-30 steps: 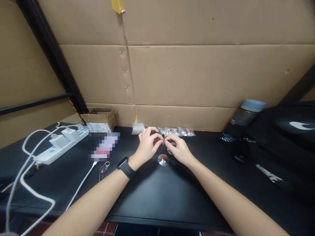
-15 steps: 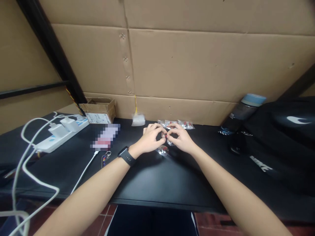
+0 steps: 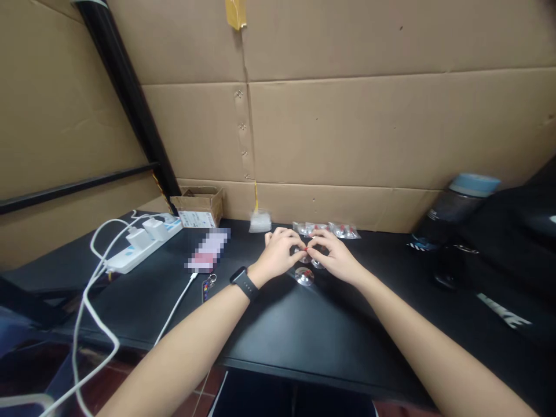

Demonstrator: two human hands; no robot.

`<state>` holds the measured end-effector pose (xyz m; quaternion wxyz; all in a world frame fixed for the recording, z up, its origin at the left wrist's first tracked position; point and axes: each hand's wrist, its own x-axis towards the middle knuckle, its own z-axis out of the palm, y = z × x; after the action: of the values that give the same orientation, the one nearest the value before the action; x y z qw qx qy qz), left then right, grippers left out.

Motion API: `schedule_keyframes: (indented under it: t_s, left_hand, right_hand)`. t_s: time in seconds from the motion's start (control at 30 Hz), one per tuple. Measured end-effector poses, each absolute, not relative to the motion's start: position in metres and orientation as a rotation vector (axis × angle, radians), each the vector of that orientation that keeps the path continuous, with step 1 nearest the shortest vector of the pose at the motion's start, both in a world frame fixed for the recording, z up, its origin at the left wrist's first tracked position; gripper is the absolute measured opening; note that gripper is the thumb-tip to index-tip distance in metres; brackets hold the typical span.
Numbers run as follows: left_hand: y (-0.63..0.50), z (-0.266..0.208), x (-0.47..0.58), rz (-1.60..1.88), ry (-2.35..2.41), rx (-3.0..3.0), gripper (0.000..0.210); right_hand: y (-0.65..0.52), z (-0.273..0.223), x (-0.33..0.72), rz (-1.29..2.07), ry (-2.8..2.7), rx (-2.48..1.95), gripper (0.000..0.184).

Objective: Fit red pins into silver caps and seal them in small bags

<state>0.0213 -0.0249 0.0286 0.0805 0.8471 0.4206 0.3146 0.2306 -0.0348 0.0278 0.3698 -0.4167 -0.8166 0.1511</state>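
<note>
My left hand (image 3: 281,252) and my right hand (image 3: 335,257) meet above the black table, thumbs and fingers curled in a pinch. Between their fingertips shows a small red piece (image 3: 306,249), apparently part of a clear, shiny round item largely covered by my fingers. Just nearer to me lies a shiny round disc with a red spot (image 3: 304,277). Another shiny disc (image 3: 318,264) is partly hidden under my right hand. Behind my hands, several clear plastic packets (image 3: 344,230) with red bits inside lie in a row.
Left of my hands are a stack of clear plastic bags (image 3: 260,221), a blurred-out phone (image 3: 208,250) on a white cable, a keychain (image 3: 208,287), an open cardboard box (image 3: 198,209) and a white power strip (image 3: 145,246). On the right, a bottle (image 3: 452,211) leans by a black bag (image 3: 516,260).
The view has shifted, so everything sits further right and a little lower. Both hands keep their pinch at the red piece; the near disc stays on the table.
</note>
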Motion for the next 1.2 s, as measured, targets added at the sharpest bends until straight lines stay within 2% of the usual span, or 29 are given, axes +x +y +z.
schedule_keyframes:
  t_s: [0.17, 0.33, 0.6, 0.97, 1.2]
  left_hand:
    - [-0.020, 0.034, 0.012, 0.887, 1.360, 2.512, 0.020]
    - [-0.015, 0.038, 0.007, 0.912, 1.436, 2.486, 0.017]
    - [-0.012, 0.035, 0.006, 0.859, 1.430, 2.491, 0.019]
    - [-0.015, 0.041, 0.010, 0.869, 1.348, 2.316, 0.014]
    - [-0.011, 0.034, 0.014, 0.958, 1.206, 2.135, 0.011]
  right_hand:
    - [-0.042, 0.030, 0.233, 0.464, -2.456, -1.101, 0.027]
    - [-0.049, 0.032, 0.231, 0.430, -2.610, -1.057, 0.009]
    - [-0.055, 0.029, 0.227, 0.247, -2.627, -1.176, 0.011]
    - [-0.036, 0.027, 0.234, 0.362, -2.106, -1.046, 0.012]
    - [-0.038, 0.024, 0.221, 0.795, -1.713, -0.963, 0.022]
